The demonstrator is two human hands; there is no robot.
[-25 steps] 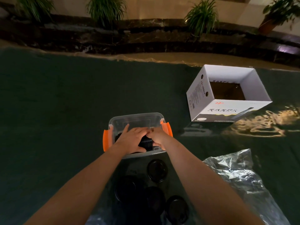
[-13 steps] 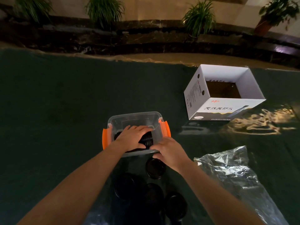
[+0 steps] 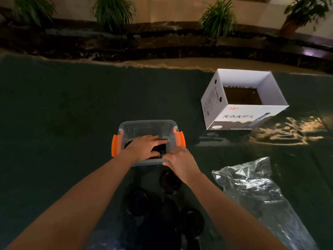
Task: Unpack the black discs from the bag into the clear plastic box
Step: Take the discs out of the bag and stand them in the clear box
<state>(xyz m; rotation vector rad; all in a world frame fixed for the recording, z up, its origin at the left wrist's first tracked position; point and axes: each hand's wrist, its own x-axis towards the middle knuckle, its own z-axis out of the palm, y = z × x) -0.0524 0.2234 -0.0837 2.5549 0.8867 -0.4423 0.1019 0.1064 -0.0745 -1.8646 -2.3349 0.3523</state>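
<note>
1. The clear plastic box (image 3: 147, 126) with orange side latches sits in the middle of the frame on a dark green cloth (image 3: 63, 109).
2. The left hand (image 3: 144, 146) reaches into the box, fingers spread flat on top of a stack of black discs (image 3: 161, 150) lying on its side inside; its grip is open and pressing, not curled round anything.
3. The right hand (image 3: 182, 160) is at the near right corner of the box, fingertips at the end of that stack by the rim. Whether it pinches the discs or only touches them, I cannot tell.
4. Below the box, between the two forearms, more loose black discs (image 3: 170, 182) lie on the cloth in the lower middle of the frame, dim and partly overlapping.
5. A crumpled clear bag (image 3: 252, 186) lies at the lower right, well apart from the box.
6. An open white cardboard carton (image 3: 241, 116) with printed lettering stands at the upper right.
7. Potted plants (image 3: 218, 17) line a dark stone ledge along the top of the frame.
</note>
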